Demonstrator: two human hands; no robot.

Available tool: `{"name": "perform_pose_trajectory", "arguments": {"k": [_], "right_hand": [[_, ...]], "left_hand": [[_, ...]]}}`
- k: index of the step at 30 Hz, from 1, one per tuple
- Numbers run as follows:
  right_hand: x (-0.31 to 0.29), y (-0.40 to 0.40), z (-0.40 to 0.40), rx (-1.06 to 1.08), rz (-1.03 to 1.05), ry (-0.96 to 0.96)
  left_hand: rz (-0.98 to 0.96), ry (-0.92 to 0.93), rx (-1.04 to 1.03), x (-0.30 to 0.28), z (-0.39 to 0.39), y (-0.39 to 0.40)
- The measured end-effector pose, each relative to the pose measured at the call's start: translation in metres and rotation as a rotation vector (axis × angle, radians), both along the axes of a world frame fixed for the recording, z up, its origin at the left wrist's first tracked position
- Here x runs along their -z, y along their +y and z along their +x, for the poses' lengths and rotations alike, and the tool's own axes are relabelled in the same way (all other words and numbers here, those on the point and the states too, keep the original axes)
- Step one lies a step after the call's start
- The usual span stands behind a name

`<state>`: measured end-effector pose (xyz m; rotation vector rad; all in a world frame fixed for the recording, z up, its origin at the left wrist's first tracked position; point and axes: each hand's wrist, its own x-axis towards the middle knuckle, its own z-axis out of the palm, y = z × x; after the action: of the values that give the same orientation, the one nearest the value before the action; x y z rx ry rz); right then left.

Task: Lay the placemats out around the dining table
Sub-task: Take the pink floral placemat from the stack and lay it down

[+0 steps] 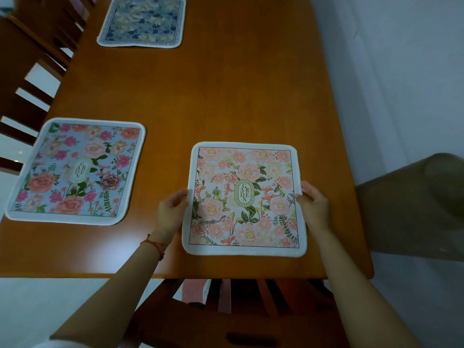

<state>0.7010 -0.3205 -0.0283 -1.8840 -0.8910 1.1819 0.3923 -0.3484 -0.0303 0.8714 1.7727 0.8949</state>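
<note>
I see the cream placemat with peach flowers and white fabric border [244, 198] lying flat on the orange-brown wooden dining table [226, 96], at 6 o'clock near the table's front edge. The left hand [172, 212] holds its left border, fingers curled at the edge. The right hand [313, 205] holds the right border, fingers and thumb pinching the rim. Two more are down: a pale-blue placemat with pink roses [75, 170] at 9 o'clock and a dark-blue floral placemat [141, 22] at 11 o'clock. A wooden chair [226, 315] stands below the front edge.

Handling, as I judge it: the mat looks light, thin and pliant, likely to sag if lifted by one corner. I would hold both side borders at mid-length and slide it to square it with the table edge.
</note>
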Motion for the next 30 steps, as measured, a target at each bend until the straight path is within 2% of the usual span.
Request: {"name": "perform_pose_trajectory", "arguments": {"k": [14,30], "right_hand": [[0.0023,-0.0037,0.0005,0.017,0.002,0.033],[0.0012,-0.0071,-0.0040,0.026,-0.004,0.023]], "left_hand": [[0.038,-0.001,0.003,-0.0014,0.0068,-0.0050],[0.021,0.084,0.032,-0.0035,0.0101,-0.0072]]}}
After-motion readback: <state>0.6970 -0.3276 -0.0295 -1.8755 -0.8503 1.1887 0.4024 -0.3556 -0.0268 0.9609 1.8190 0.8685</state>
